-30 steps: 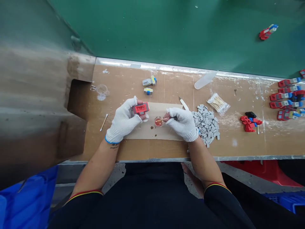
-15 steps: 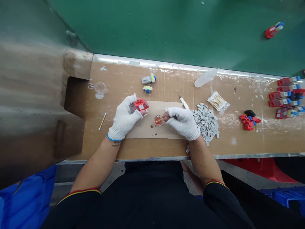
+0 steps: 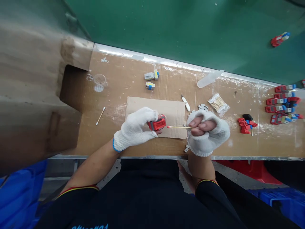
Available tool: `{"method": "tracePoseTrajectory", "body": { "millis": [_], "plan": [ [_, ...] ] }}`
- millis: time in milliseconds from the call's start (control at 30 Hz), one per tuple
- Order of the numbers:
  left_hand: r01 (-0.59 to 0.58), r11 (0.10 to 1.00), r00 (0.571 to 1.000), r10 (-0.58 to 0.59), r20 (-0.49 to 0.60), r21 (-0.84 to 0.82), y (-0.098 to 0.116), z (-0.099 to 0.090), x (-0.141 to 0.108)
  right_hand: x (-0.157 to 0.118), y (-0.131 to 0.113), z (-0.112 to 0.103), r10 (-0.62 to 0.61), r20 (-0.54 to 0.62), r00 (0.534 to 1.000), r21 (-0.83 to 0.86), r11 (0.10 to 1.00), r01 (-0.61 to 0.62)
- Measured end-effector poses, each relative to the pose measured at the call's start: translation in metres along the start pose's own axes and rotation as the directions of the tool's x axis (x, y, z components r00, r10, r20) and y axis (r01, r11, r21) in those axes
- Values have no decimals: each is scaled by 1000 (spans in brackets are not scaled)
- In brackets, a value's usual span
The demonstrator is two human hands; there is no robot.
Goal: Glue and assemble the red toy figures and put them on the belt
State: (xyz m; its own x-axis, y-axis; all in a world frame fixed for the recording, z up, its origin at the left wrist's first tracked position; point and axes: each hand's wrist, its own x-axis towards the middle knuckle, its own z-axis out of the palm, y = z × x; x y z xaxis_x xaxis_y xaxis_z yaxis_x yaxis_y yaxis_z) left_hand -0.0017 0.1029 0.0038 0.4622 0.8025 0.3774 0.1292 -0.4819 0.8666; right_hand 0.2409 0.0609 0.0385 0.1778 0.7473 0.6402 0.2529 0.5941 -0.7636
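A red and grey plastic toy part (image 3: 157,123) is pinched in my left hand (image 3: 137,127), which wears a white fingerless-tipped glove. Opposite it, my right hand (image 3: 207,132), gloved the same way, grips a cotton swab (image 3: 179,127) by its stick. The swab's red-tinted tip points left, a short gap from the toy part. Beneath both hands lies a piece of cardboard (image 3: 140,102). The small dish of red liquid is mostly hidden behind the toy part and left hand. My right hand covers most of a pile of small grey parts (image 3: 202,107).
A craft knife (image 3: 185,102), a bag of cotton swabs (image 3: 218,104) and a clear plastic strip (image 3: 209,79) lie beyond my right hand. Grey-and-yellow parts (image 3: 150,85) sit further back. Red toy pieces (image 3: 245,125) and several assembled toys (image 3: 276,109) are at right. Another swab (image 3: 100,116) lies left.
The swab has come out of the dish, and my right hand has lifted and moved right with it. My left hand has brought the toy part rightward and turned it.
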Motion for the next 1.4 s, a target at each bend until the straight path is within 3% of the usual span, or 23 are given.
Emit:
{"method": "tracePoseTrajectory", "body": {
  "millis": [133,367,567,700,867,1033,1167,1267,1400],
  "plan": [
    [31,999,998,-31,62,15,1,1,2,2,-2,2,-84,98,992,-28,996,87],
    [-81,997,994,82,-73,16,-5,6,-1,-3,2,0,-16,-12,1000,-58,998,15],
    [-17,984,997,4,-79,-175,-4,11,-2,-8,5,0,-8,-21,1000,-2,1000,8],
    [48,982,986,-76,-148,-182,-2,18,-10,-6,4,2,-55,7,998,-28,998,55],
    [143,986,955,-160,-251,-86,-4,24,-21,-1,-2,7,-79,141,987,-79,993,90],
    [57,997,964,-68,-255,-52,-7,23,-22,-2,-6,8,-3,179,984,-186,982,37],
    [64,996,966,-79,-247,-69,-8,22,-23,-4,-6,9,89,247,965,-115,991,-61],
    [72,996,972,-81,-220,-50,-7,20,-23,-3,-6,9,42,251,967,-105,994,-16],
    [-78,997,964,69,-257,-25,-7,20,-19,3,-8,9,-15,257,966,-133,990,50]
  ]
}}
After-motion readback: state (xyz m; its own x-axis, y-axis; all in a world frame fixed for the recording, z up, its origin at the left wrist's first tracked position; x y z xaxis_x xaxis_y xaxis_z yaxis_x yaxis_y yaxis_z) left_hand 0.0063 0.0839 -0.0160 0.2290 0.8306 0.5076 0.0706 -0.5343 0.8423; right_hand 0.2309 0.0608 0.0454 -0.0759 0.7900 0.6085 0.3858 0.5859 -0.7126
